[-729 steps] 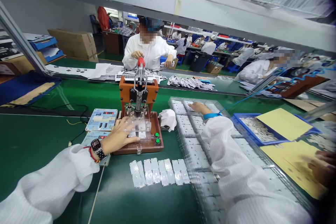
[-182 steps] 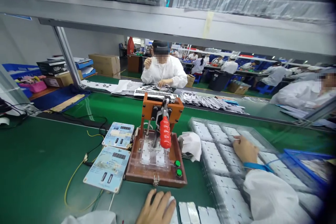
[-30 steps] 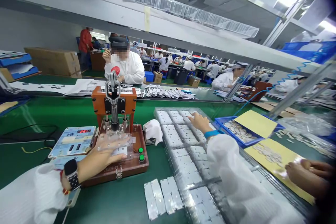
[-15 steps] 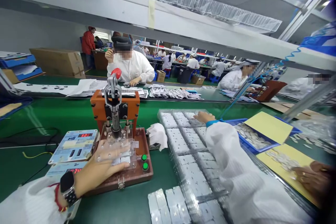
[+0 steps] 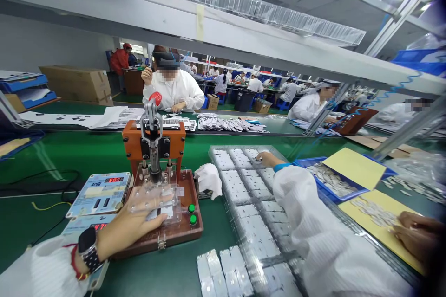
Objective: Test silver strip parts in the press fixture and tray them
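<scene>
My left hand (image 5: 141, 216) reaches under the clear plastic plate of a toggle-clamp test fixture (image 5: 190, 195). Its fingers are stretched out and its thumb lies apart from them, by a flat white part (image 5: 167, 212) in the fixture; the clear plate partly veils the fingers. At the far end of a clear plastic tray (image 5: 230, 197) is my right hand (image 5: 267, 159). Its fingers are bent together on a white rectangular part (image 5: 253, 154) in a far compartment; the fingertips are partly hidden. The fixture's red-tipped clamp handle (image 5: 155, 98) points up.
Blue meter boxes (image 5: 99, 190) with red digits stand left of the fixture. More white parts (image 5: 225, 271) lie by the tray's near end. At right are a blue bin (image 5: 334, 181) of small pieces and another person's hand (image 5: 418, 232). A shelf beam (image 5: 244, 37) crosses overhead.
My right hand has shifted slightly left and down, its fingers bending in on the tray's part. My left hand stays at the fixture. The lower meter's digits differ.
</scene>
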### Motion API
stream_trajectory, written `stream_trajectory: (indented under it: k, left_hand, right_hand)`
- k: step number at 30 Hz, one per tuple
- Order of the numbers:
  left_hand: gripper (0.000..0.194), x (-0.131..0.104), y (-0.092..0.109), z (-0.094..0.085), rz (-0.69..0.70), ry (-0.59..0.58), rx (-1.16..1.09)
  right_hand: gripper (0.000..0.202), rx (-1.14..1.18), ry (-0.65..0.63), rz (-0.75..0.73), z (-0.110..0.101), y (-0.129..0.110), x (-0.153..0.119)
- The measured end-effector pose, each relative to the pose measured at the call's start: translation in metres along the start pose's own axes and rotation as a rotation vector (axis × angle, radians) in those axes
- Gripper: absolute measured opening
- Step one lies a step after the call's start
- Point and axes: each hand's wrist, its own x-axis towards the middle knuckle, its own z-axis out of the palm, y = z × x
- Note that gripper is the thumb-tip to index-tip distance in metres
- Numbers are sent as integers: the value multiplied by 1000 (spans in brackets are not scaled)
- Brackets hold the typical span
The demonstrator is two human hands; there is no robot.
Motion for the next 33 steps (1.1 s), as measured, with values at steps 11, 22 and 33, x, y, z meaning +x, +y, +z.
stream_trajectory:
  k: [11,22,33]
  left_hand:
    - [40,-1,-1,6,-33,71,77]
    - [43,-1,1,3,-48,38,50]
    - [42,-1,1,5,-59,73,59]
  right_hand:
    - [36,-69,-80,-44,-3,-9,2]
    - [32,-140,-35,-61,-18,1,-8]
    - [28,-248,-88,-98,-16,-6,-11]
